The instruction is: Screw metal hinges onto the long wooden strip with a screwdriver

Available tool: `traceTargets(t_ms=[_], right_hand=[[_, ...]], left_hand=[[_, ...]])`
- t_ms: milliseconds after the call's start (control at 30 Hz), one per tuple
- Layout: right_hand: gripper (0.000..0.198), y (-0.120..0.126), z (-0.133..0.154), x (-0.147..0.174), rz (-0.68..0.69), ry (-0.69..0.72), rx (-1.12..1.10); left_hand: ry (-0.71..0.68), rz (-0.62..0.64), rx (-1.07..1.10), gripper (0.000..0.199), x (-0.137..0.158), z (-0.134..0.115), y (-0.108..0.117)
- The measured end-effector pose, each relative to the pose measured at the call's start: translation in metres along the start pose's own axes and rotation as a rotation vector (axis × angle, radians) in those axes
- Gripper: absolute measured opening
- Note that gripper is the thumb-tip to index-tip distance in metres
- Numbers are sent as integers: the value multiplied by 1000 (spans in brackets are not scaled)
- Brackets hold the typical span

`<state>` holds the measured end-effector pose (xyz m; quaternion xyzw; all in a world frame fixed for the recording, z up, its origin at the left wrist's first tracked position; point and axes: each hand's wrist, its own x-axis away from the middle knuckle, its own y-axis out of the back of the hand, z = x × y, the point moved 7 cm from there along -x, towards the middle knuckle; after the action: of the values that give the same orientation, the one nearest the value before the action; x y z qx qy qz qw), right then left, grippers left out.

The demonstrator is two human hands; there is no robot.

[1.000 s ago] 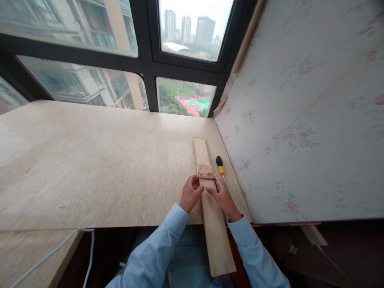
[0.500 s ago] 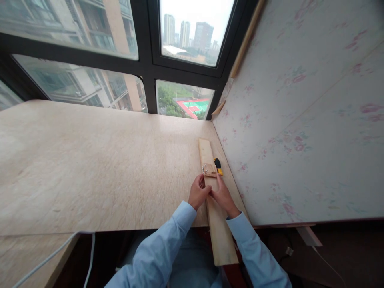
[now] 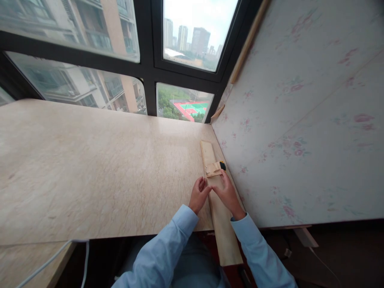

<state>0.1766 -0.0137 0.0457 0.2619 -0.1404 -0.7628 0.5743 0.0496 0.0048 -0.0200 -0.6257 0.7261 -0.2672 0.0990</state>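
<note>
From the left, I see a white cable point(image 3: 54, 258) at the near corner, then a broad open stretch of worktop point(image 3: 99, 168) reaching the left hand point(image 3: 199, 195), which has ample room on that side. Its fingers curl narrowly beside the plank point(image 3: 225, 232); I can't tell whether they pinch anything. The plank runs away from me, its near end jutting past the worktop's front edge. Across it sits the small wooden piece point(image 3: 213, 169), thin metal bits at its left end, perhaps lifted slightly; the view is too small to be sure. I judge the step in hand as positioning this piece with both hands, and the next move calls for fine, steady fingertip control. The right hand point(image 3: 227, 193) has thumb and forefinger spread, the forefinger at the piece's right corner; whether that grip holds it, I can't tell. Beyond are a black-and-yellow handle point(image 3: 222, 165), partly hidden, and the papered wall point(image 3: 300, 120), leaving little room rightward.
</note>
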Motion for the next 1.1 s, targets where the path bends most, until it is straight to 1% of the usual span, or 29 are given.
traceTargets(t_ms=[100, 200, 267, 333, 433, 500, 567, 667, 767, 867, 967, 1033, 1100], right_hand=[[74, -7, 23, -1, 25, 27, -64], [72, -22, 42, 0, 134, 70, -133], [71, -31, 50, 1, 208, 97, -135], [68, -34, 52, 3, 239, 110, -82], [63, -31, 45, 6, 228, 122, 71], [66, -26, 34, 11, 205, 137, 181], [72, -20, 18, 19, 183, 137, 279], [85, -16, -14, 32, 189, 78, 377], [87, -18, -34, 42, 191, 26, 431], [80, -19, -33, 45, 135, 42, 423], [79, -16, -25, 41, 50, 68, 369], [81, -13, -21, 36, -4, 62, 351], [81, -11, -21, 29, -34, 54, 346]], left_hand=[[-19, -41, -12, 57, -4, -5, 12], [-49, -69, -49, 56, -8, -14, 22], [-67, -72, -59, 55, -9, -20, 26], [-67, -69, -37, 57, -9, -24, 29], [-42, -85, 1, 62, -8, -27, 32], [-16, -111, 4, 61, -7, -28, 35], [25, -150, 0, 60, -7, -28, 39], [62, -218, -23, 61, -6, -31, 47], [61, -227, -50, 58, -7, -35, 51], [78, -196, -54, 51, -9, -35, 51], [66, -177, -72, 42, -10, -34, 51], [44, -175, -82, 42, -10, -33, 50], [24, -175, -88, 45, -10, -33, 49]])
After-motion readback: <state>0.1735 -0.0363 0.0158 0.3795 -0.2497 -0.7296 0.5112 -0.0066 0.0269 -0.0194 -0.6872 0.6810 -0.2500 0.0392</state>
